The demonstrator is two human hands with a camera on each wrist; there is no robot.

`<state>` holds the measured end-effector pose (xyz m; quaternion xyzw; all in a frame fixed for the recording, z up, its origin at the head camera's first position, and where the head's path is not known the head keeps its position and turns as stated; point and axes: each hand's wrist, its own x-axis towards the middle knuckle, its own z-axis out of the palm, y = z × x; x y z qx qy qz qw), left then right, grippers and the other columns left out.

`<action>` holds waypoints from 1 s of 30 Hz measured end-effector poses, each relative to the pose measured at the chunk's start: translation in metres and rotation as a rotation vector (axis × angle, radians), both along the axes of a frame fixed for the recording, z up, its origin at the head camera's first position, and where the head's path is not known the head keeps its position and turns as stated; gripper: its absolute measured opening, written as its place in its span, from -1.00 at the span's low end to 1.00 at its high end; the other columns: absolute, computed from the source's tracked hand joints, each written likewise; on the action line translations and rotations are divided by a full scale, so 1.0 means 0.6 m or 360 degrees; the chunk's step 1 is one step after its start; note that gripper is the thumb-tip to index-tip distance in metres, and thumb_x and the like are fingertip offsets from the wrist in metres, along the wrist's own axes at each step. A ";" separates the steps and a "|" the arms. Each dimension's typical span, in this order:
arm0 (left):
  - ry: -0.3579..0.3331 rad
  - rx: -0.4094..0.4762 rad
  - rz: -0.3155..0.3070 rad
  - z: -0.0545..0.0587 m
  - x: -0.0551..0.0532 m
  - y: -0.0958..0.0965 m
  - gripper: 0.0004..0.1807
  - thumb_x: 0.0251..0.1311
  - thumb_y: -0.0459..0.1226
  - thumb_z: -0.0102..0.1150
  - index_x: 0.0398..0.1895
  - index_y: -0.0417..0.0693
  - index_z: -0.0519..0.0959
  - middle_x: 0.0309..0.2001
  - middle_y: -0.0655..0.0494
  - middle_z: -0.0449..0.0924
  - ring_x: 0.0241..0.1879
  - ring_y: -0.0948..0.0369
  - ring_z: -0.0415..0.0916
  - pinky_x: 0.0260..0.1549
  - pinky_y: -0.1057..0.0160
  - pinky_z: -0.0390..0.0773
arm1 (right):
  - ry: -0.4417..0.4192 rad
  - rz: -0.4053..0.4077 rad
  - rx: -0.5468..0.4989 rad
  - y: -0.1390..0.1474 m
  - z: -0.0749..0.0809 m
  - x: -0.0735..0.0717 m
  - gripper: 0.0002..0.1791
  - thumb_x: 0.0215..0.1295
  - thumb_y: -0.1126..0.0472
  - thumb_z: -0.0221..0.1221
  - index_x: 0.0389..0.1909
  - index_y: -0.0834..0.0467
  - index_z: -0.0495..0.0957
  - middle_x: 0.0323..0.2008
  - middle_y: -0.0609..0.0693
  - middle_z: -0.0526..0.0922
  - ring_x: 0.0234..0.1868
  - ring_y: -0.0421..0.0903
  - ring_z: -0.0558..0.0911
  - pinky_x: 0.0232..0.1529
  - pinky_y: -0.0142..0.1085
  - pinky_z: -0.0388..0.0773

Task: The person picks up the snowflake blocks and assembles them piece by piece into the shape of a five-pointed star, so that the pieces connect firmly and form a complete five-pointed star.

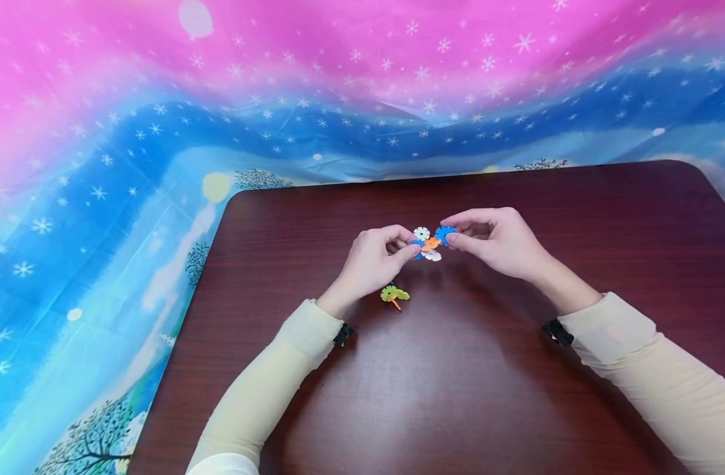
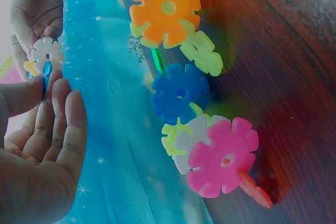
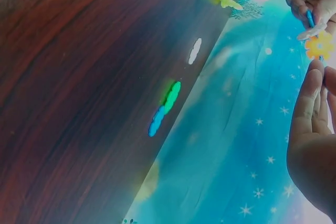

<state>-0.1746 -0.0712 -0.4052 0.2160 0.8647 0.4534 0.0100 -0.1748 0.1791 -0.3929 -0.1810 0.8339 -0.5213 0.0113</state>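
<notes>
The left hand (image 1: 374,260) pinches a blue disc (image 1: 417,249) between thumb and fingers, while the right hand (image 1: 504,243) pinches a second-side blue disc (image 1: 444,235) in the same way. Between these 2 discs sits an orange disc (image 1: 430,244), with 2 white discs (image 1: 421,233) beside it, 1 toward the far edge and 1 toward the person; the whole cluster is held over the dark wood-grained table (image 1: 457,396). Near the left hand, on the tabletop, stand yellow-green pieces (image 1: 390,293) with an orange stick-like piece (image 1: 396,305). The left wrist view shows a notched pink piece (image 2: 212,169) overlapping a pale piece (image 2: 184,142), with a red piece (image 2: 255,188) at its edge. In the right wrist view, a green piece (image 3: 172,98) touches a light-blue piece (image 3: 157,121), and a small white piece (image 3: 195,51) lies apart from them.
</notes>
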 end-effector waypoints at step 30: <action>-0.0109 0.0169 0.0066 -0.008 -0.010 -0.035 -0.88 0.37 -0.26 0.37 -0.15 -0.13 0.72 -0.37 0.12 0.75 -0.35 0.02 0.71 -0.42 0.23 0.62 | -0.0137 0.0121 0.0014 -0.028 0.000 -0.020 -0.55 0.45 0.09 0.32 0.29 0.12 0.59 -0.05 0.10 0.72 -0.21 -0.07 0.79 -0.17 -0.23 0.72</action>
